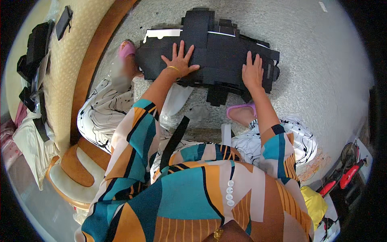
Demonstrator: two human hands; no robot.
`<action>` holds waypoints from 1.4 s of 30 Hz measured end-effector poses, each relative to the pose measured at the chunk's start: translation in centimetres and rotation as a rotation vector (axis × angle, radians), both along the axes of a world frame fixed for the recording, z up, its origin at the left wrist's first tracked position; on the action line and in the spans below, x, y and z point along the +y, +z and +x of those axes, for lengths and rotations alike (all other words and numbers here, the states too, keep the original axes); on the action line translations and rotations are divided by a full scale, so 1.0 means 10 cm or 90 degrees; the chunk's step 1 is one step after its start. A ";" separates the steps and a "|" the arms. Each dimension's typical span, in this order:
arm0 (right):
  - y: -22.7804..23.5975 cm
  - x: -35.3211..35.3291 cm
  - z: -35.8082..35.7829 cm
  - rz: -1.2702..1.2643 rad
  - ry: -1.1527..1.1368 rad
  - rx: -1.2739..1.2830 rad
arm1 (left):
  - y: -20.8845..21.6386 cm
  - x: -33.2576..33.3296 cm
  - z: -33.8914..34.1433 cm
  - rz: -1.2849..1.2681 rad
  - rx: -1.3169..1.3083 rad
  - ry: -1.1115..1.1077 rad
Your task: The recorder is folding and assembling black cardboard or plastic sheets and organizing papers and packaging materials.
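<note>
A stack of flat black sheets (221, 54) with tabs and cut-out edges, like unfolded box blanks, lies on the floor in front of me. My left hand (180, 62) rests flat on its left part, fingers spread, a thin yellow band at the wrist. Toward the right end, my right hand (253, 72) lies on the top sheet with its fingers stretched out. Neither hand grips anything. White edges (163, 34) show between the sheets along the far side. A black tab (217, 96) sticks out at the near side.
A cream sofa (86, 36) with a brown wooden edge stands at the left, with black items (36, 48) on it. Translucent plastic (176, 99) lies near the stack. A red-handled tool (352, 175) and yellow cloth (313, 203) are at lower right. My feet wear pink slippers (127, 49).
</note>
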State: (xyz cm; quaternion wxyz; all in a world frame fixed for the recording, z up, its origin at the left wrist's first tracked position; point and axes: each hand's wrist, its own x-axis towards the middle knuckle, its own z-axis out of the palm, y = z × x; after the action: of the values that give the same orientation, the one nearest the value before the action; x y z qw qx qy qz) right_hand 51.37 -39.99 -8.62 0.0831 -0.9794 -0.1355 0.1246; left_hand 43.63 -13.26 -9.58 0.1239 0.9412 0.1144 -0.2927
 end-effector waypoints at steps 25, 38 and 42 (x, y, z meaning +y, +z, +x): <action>-0.10 0.17 -0.07 0.037 -0.095 -0.037 | -0.03 0.07 -0.15 -0.011 -0.137 -0.036; -0.28 1.47 1.10 0.056 0.131 -0.034 | 0.48 -0.09 -0.04 -0.105 -0.128 -0.167; -0.40 1.41 1.10 0.091 0.145 0.003 | 0.36 -0.07 -0.02 -0.113 -0.107 -0.175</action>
State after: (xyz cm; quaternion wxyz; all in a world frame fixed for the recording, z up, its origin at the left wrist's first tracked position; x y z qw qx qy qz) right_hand 62.37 -25.93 -12.61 0.1379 -0.9489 -0.2545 0.1253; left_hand 43.45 -13.96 -6.03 0.1746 0.9545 -0.0522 -0.2360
